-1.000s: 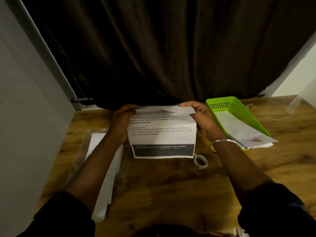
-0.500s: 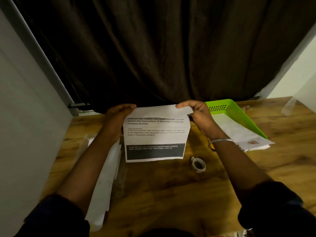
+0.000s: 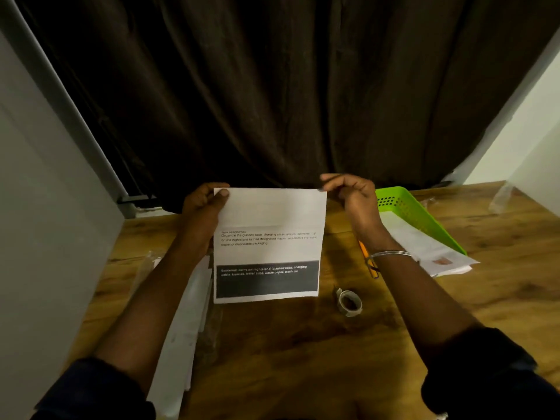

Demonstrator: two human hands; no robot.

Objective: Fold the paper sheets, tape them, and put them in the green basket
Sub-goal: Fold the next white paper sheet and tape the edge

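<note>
A printed paper sheet with a dark band near its bottom is held up above the wooden table. My left hand pinches its top left corner and my right hand pinches its top right corner. The upper part of the sheet shows a blank folded-over flap. A small roll of tape lies on the table, below and right of the sheet. The green basket stands at the right with folded paper sticking out of it.
A stack of white sheets in clear plastic lies under my left forearm. An orange pencil lies by my right wrist. A dark curtain hangs behind the table. A grey wall borders the left side.
Both hands lifted the sheet higher off the table. The top flap now lies folded flat over the upper text.
</note>
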